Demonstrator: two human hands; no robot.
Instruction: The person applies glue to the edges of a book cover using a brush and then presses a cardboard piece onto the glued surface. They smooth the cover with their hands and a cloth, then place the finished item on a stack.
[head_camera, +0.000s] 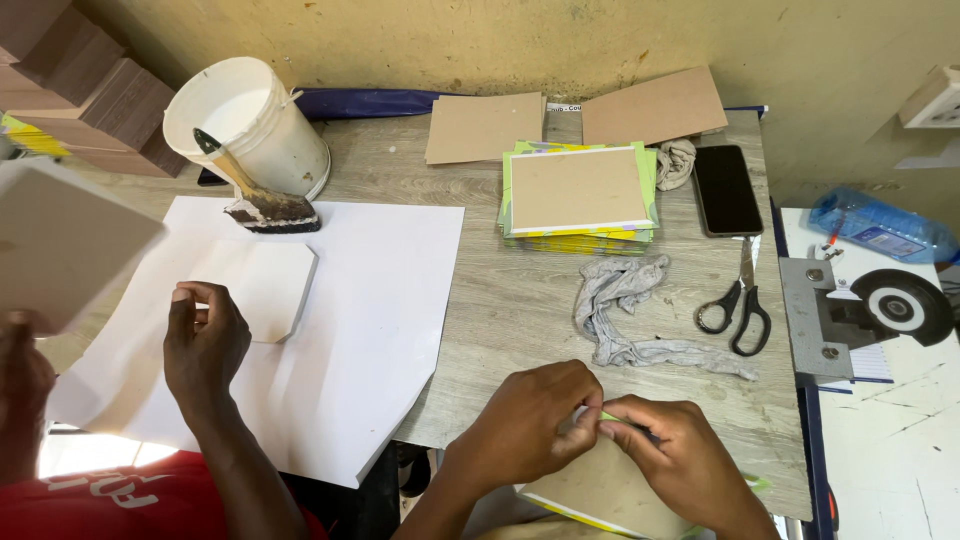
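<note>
My left hand (525, 425) and my right hand (675, 455) meet at the table's near edge. Both pinch a thin green paper strip (608, 417) at the edge of a brown board (600, 495) with a yellow-green border, which lies under my hands and juts over the table edge. To the left, a co-worker in a red top rests a hand (205, 340) on a folded white sheet piece (265, 285). That person's other hand holds up a pale board (60, 240).
A large white paper sheet (380, 300) covers the table's left. A white bucket (250, 120) and a glue brush (255, 200) stand behind it. Further right are a stack of covered boards (580, 195), a grey cloth (630, 320), scissors (740, 310), a phone (727, 190) and cardboard pieces (485, 125).
</note>
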